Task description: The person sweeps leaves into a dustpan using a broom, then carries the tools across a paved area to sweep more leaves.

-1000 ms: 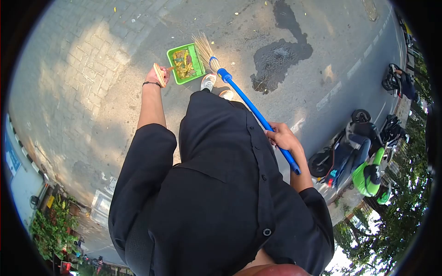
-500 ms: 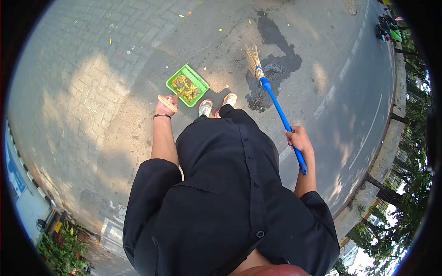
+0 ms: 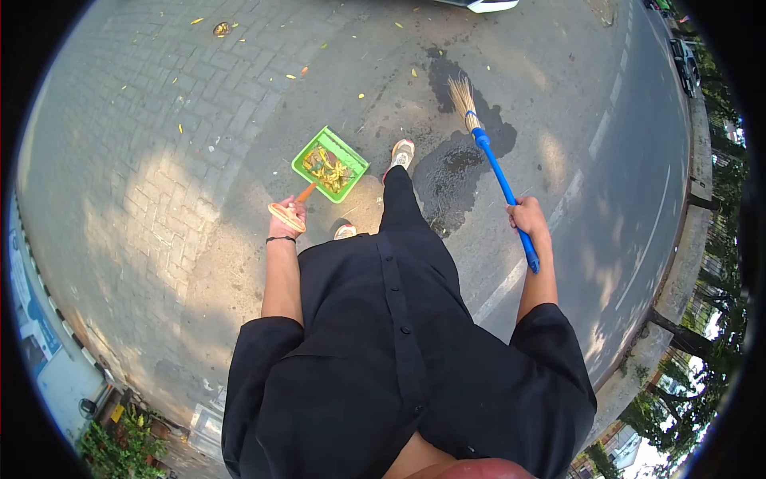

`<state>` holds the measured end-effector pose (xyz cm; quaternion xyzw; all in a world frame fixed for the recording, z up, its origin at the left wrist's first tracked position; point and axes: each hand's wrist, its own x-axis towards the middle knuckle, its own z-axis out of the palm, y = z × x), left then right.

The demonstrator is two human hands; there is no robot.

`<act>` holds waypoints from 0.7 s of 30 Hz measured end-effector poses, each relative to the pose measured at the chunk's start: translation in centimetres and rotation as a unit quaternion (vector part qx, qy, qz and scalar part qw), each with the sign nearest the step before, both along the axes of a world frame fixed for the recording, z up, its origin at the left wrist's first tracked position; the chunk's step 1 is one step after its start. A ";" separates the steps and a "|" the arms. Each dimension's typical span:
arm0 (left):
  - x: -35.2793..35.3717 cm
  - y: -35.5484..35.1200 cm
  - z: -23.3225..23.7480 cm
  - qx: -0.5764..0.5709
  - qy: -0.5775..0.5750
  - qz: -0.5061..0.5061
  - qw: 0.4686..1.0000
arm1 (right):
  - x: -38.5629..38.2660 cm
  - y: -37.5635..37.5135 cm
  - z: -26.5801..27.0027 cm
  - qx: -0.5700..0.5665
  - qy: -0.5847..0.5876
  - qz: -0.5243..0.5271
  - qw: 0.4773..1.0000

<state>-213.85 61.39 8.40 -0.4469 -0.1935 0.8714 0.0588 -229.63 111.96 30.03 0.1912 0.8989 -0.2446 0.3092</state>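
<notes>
My left hand (image 3: 289, 215) is closed round the handle of a green dustpan (image 3: 358, 170), which hangs or rests in front of my feet; I cannot tell whether it touches the ground. Yellow and brown leaves (image 3: 327, 169) lie inside the pan. On the right, my right hand (image 3: 525, 215) grips the blue handle of a broom (image 3: 496, 169) near its end. The broom's straw bristles (image 3: 463, 100) point forward, beside a dark wet patch (image 3: 455, 164) on the pavement.
Scattered yellow leaves (image 3: 291, 77) lie ahead on the paving. Part of a vehicle (image 3: 493, 5) shows at the top edge. A road with a kerb (image 3: 678, 287) and trees runs along the right. Plants (image 3: 124, 443) and a pale structure stand at the lower left.
One foot has stepped forward while the other has dropped back near my body. The broom has shifted slightly right. Part of a vehicle has come into view at the top.
</notes>
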 end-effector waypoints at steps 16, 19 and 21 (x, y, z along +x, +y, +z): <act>-19.2 6.0 4.5 -0.021 -0.129 0.106 0.986 | -43.9 1.6 -16.5 0.148 -0.009 0.120 0.982; -20.1 5.0 3.1 -0.007 -0.131 0.117 0.984 | -40.3 -3.2 -14.4 0.116 -0.013 0.180 0.977; -20.7 4.6 2.8 -0.014 -0.139 0.117 0.983 | -35.5 -4.9 -14.1 0.127 -0.016 0.269 0.955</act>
